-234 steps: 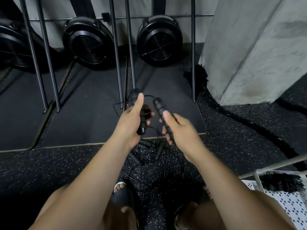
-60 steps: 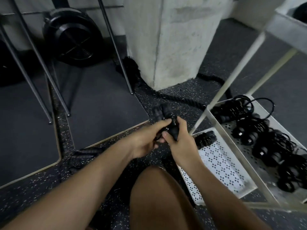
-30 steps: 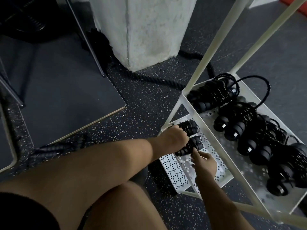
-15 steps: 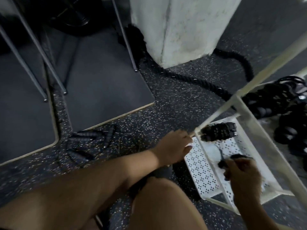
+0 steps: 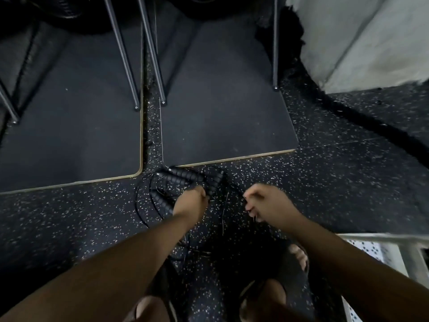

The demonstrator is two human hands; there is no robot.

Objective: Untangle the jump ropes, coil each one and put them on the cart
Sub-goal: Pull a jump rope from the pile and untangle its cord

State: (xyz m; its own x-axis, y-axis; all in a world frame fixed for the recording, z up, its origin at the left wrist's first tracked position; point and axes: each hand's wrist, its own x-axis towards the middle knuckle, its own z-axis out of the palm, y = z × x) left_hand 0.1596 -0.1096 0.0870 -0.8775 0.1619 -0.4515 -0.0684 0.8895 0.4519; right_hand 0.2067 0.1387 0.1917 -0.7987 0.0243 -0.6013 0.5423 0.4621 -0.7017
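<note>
A tangle of black jump ropes [image 5: 183, 182] lies on the speckled floor at the corner of a dark mat, with ribbed handles and thin cords looping left and toward me. My left hand [image 5: 190, 202] reaches into the pile, its fingers curled round a ribbed handle [image 5: 214, 182]. My right hand [image 5: 267, 204] hovers just right of the pile with curled fingers pinching a thin cord [image 5: 236, 192]. Only a corner of the white cart [image 5: 380, 238] shows at the lower right, with its perforated tray [image 5: 362, 248].
Two dark mats [image 5: 220, 108] [image 5: 69, 117] lie beyond the pile, with metal rack legs [image 5: 125, 59] standing on them. A concrete pillar [image 5: 371, 40] rises at the upper right, and a thick black battle rope [image 5: 371, 123] snakes around it. My sandalled feet [image 5: 299, 254] are below.
My view has swung left from the cart back to the pile on the floor. Both hands left the cart tray and now hold parts of the tangled ropes.
</note>
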